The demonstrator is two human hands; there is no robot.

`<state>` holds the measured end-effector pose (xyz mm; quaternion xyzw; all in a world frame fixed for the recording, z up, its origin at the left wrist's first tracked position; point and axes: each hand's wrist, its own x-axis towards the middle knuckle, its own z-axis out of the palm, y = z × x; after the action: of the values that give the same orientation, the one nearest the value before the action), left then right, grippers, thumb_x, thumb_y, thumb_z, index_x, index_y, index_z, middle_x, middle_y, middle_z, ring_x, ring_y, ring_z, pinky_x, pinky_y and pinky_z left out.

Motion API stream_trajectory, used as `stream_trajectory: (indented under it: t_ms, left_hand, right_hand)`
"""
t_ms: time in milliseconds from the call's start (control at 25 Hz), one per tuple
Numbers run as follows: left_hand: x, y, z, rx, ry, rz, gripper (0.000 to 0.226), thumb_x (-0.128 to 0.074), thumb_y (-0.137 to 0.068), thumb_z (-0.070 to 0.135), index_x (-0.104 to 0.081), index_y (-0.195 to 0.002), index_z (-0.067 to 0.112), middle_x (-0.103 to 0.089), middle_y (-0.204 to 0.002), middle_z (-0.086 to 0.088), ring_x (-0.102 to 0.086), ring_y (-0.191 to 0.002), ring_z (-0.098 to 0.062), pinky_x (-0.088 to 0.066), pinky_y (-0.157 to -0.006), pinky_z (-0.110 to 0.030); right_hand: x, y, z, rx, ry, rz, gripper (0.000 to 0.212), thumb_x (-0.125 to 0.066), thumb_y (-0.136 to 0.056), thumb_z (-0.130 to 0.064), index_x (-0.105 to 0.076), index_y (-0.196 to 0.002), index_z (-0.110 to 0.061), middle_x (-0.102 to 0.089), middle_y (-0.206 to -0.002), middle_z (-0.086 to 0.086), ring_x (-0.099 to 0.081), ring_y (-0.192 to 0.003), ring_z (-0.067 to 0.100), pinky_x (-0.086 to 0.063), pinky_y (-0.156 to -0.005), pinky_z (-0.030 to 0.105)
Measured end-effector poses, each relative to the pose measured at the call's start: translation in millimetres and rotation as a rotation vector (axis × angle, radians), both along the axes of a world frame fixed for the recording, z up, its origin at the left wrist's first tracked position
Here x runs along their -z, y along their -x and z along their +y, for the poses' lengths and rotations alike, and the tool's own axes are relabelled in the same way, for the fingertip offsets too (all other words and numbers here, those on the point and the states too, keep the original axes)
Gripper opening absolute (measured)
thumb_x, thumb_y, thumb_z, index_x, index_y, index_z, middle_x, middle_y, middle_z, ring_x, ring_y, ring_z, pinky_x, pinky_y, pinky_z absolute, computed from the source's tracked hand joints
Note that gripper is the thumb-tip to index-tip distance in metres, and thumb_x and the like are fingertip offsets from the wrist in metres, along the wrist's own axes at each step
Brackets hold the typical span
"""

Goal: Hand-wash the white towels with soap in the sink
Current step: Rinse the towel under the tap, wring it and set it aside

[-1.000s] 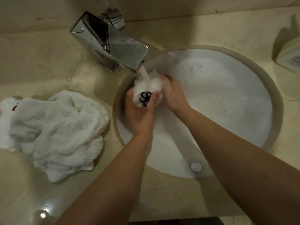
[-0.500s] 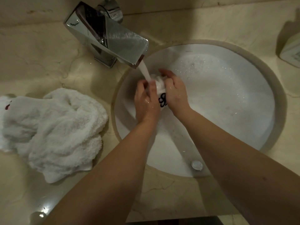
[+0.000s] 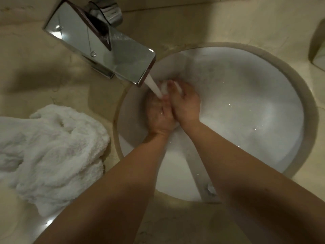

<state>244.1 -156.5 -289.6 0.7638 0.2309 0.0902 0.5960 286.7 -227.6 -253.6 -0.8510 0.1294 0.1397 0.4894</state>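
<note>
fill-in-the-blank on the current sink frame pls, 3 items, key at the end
1. Water runs from the chrome faucet onto the ____ hand.
2. The towel pile lies on the counter, to the ____ of the sink.
3. The right hand grips a small white ____ under the stream.

Missing words: left; left; cloth

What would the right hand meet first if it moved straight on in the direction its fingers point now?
The right hand points up and left, its fingers curled on a small white cloth. Past the cloth it would probably meet the water stream, then the tap spout; depth is unclear.
</note>
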Motion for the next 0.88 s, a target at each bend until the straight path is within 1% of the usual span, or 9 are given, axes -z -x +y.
stream_trajectory:
  t_ms: [80, 160, 240, 360, 480, 600, 720, 800, 880]
  left_hand:
    - [4.3, 1.5, -1.9, 0.064, -0.214, 0.082, 0.075, -0.024, -0.102, 0.060, -0.054, -0.138, 0.002, -0.057, -0.137, -0.021, -0.050, -0.129, -0.031, -0.031, -0.116, -0.030]
    - [8.2, 0.9, -2.2, 0.143, -0.375, 0.145, 0.081, -0.028, -0.097, 0.066, -0.048, -0.143, 0.003, -0.050, -0.145, -0.021, -0.041, -0.135, -0.030, -0.019, -0.115, -0.023]
    - [3.5, -11.2, -2.4, 0.133, -0.367, 0.182, 0.074, -0.037, -0.091, 0.056, -0.050, -0.141, 0.004, -0.051, -0.143, -0.021, -0.040, -0.132, -0.028, -0.018, -0.111, -0.023]
    - [5.2, -18.8, -4.9, 0.107, -0.539, 0.052, 0.056, -0.040, -0.094, 0.038, -0.058, -0.129, -0.002, -0.060, -0.128, -0.025, -0.042, -0.121, -0.029, -0.015, -0.112, -0.018]
    - [12.3, -20.3, -11.3, 0.059, -0.712, -0.017, 0.043, -0.041, -0.099, 0.029, -0.063, -0.121, -0.001, -0.064, -0.119, -0.028, -0.042, -0.116, -0.032, -0.026, -0.107, -0.034]
    - [15.5, -25.2, -16.1, -0.002, -0.742, 0.030, 0.045, -0.040, -0.100, 0.032, -0.069, -0.117, 0.001, -0.065, -0.118, -0.029, -0.056, -0.114, -0.040, -0.034, -0.104, -0.041]
    - [11.4, -31.3, -18.0, -0.024, -0.792, 0.020, 0.042, -0.043, -0.095, 0.027, -0.071, -0.113, 0.003, -0.066, -0.116, -0.028, -0.064, -0.105, -0.044, -0.035, -0.099, -0.041]
    - [9.8, -34.0, -15.0, 0.002, -0.802, 0.031, 0.042, -0.043, -0.096, 0.030, -0.070, -0.115, 0.004, -0.066, -0.117, -0.025, -0.063, -0.106, -0.041, -0.038, -0.097, -0.040]
    - [5.7, -26.0, -17.6, -0.028, -0.735, 0.160, 0.049, -0.042, -0.098, 0.041, -0.065, -0.125, 0.007, -0.062, -0.122, -0.024, -0.058, -0.111, -0.039, -0.039, -0.099, -0.041]
  right_hand:
    - [8.9, -0.4, -4.4, 0.026, 0.014, -0.001, 0.034, -0.052, -0.097, -0.046, -0.070, -0.113, -0.023, -0.071, -0.110, -0.001, -0.063, -0.095, 0.012, -0.045, -0.079, 0.018]
    - [16.6, -5.4, -6.8, -0.005, 0.047, 0.018, 0.036, -0.047, -0.099, -0.043, -0.070, -0.114, -0.019, -0.071, -0.111, 0.004, -0.065, -0.100, 0.020, -0.042, -0.082, 0.019]
    - [20.4, -14.8, -8.5, -0.110, 0.172, 0.038, 0.033, -0.048, -0.101, -0.034, -0.067, -0.119, -0.014, -0.069, -0.114, 0.012, -0.063, -0.102, 0.027, -0.035, -0.079, 0.014]
    - [21.7, -21.8, -8.6, -0.303, 0.454, -0.045, 0.041, -0.060, -0.093, -0.027, -0.060, -0.127, -0.004, -0.064, -0.116, 0.022, -0.063, -0.098, 0.035, -0.045, -0.080, 0.031]
    - [21.1, -31.8, -11.0, -0.266, 0.242, 0.076, 0.038, -0.036, -0.104, -0.020, -0.059, -0.124, 0.001, -0.062, -0.121, 0.022, -0.057, -0.111, 0.035, -0.036, -0.090, 0.029]
    - [22.2, -40.5, -9.9, -0.233, 0.221, 0.079, 0.032, -0.037, -0.105, -0.013, -0.060, -0.123, 0.002, -0.065, -0.118, 0.024, -0.060, -0.108, 0.036, -0.033, -0.084, 0.026]
    - [18.3, -39.2, -8.5, -0.201, 0.163, 0.028, 0.039, -0.033, -0.105, -0.017, -0.061, -0.120, 0.006, -0.065, -0.113, 0.030, -0.062, -0.103, 0.041, -0.035, -0.084, 0.034]
    - [18.9, -40.1, -8.7, -0.123, 0.080, 0.096, 0.041, -0.032, -0.107, -0.026, -0.063, -0.117, 0.000, -0.067, -0.112, 0.025, -0.063, -0.105, 0.037, -0.042, -0.088, 0.034]
    - [14.3, -34.1, -8.4, -0.115, 0.062, 0.150, 0.042, -0.031, -0.107, -0.036, -0.058, -0.126, -0.009, -0.065, -0.121, 0.015, -0.060, -0.112, 0.031, -0.044, -0.098, 0.036]
